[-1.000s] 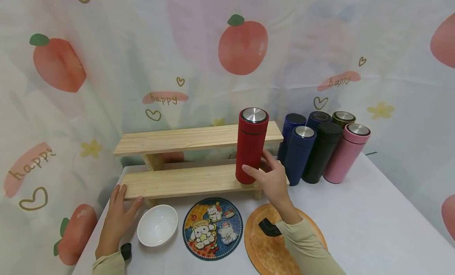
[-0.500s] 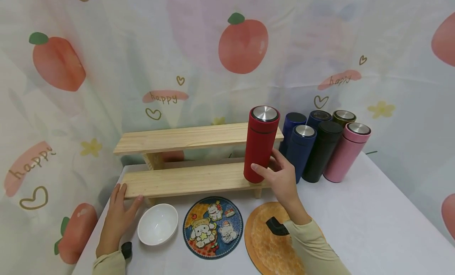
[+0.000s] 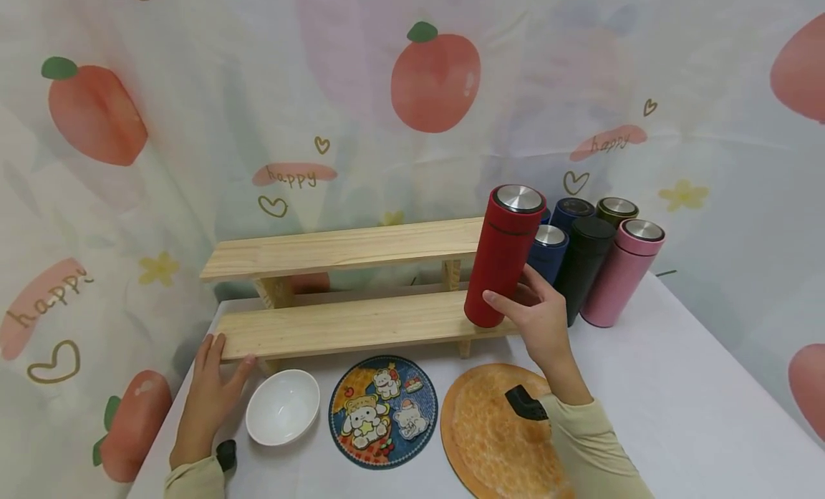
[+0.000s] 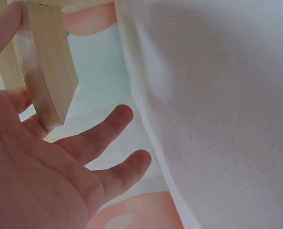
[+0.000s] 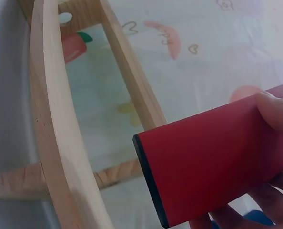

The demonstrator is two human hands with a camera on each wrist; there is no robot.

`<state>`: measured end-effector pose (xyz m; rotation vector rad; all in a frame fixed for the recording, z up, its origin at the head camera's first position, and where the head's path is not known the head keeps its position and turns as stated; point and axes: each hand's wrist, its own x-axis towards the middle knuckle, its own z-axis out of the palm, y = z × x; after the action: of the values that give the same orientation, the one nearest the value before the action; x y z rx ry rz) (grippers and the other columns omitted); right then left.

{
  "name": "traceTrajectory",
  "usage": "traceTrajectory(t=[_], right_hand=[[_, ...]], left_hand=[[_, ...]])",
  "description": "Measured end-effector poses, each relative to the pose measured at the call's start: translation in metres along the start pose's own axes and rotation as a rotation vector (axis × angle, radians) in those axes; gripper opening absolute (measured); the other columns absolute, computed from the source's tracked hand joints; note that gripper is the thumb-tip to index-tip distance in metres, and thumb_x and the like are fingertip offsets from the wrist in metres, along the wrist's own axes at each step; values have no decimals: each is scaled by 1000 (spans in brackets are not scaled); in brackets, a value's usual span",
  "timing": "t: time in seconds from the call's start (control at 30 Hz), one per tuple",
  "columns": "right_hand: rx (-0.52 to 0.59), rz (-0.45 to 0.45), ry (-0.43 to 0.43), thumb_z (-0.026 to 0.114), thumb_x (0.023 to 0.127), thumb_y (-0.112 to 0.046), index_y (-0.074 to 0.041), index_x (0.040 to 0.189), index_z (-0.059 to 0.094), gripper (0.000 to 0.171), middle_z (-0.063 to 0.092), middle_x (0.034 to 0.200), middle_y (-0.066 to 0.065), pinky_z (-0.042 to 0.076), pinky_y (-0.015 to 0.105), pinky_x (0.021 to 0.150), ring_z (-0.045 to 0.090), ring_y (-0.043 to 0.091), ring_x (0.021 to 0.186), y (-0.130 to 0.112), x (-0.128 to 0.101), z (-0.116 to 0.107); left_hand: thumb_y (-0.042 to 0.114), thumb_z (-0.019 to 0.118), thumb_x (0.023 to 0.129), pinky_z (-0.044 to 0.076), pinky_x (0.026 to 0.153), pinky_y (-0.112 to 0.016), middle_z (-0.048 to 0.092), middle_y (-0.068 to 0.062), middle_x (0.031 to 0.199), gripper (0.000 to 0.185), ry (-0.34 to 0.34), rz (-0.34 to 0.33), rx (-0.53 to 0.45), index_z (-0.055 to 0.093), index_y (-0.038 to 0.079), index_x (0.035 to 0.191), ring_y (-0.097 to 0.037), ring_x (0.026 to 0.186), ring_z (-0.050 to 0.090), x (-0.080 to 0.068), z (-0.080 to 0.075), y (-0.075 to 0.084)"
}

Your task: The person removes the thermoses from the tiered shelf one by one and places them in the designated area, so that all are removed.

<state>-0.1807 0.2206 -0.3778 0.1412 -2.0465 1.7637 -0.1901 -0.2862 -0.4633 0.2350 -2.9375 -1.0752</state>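
My right hand (image 3: 540, 320) grips a red flask (image 3: 502, 256) with a steel lid, tilted, its base just over the right end of the lower wooden shelf (image 3: 348, 323). In the right wrist view the red flask (image 5: 213, 152) hangs clear of the shelf board (image 5: 60, 138), with a thumb on its side. My left hand (image 3: 208, 391) rests with straight fingers against the left end of the lower shelf. The left wrist view shows the open palm (image 4: 46, 171) beside the shelf's end (image 4: 46, 67).
An upper shelf (image 3: 341, 247) stands behind the lower one. Several flasks stand at the right: blue (image 3: 549, 250), black (image 3: 585, 264), pink (image 3: 620, 270). On the white table (image 3: 677, 406) lie a white bowl (image 3: 282, 416), a cartoon coaster (image 3: 383, 412) and a round brown mat (image 3: 491, 434).
My right hand has carried the red flask rightward along the lower shelf, lifting and tilting it at the shelf's right end. The left hand has stayed put.
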Motion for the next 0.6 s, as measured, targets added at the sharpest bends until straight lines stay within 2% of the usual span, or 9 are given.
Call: traceTrajectory(t=[0.1,0.3,0.47,0.6], right_hand=[[5,7,6,82,96,-10,-7,152,60,61,70,132,6,60,24,89,70,16,114,0,1,-10],[-58,11,22,83,95,-9,-4,152,59,62,70,126,-7,59,20,87,70,9,110,-1,1,-30],[-57,10,28,84,92,-3,0,148,60,61,71,122,-10,58,19,88,71,9,108,0,2,-44],[-104,19,15,83,93,-6,-1,150,58,63,69,122,-12,57,17,89,69,9,109,1,3,-55]], left_hand=[[54,59,108,16,121,-75,-10,-27,175,100,6,9,-1,3,-1,170,-57,158,7,0,0,-1],[52,60,108,16,121,-75,-8,-28,175,98,18,22,-6,5,-1,170,-56,158,7,0,0,1],[50,61,108,16,121,-75,-6,-29,175,97,29,24,-11,6,-2,169,-56,158,7,-1,0,2],[47,61,109,17,121,-75,-5,-31,174,96,35,32,-11,8,-4,169,-57,157,9,-2,1,2]])
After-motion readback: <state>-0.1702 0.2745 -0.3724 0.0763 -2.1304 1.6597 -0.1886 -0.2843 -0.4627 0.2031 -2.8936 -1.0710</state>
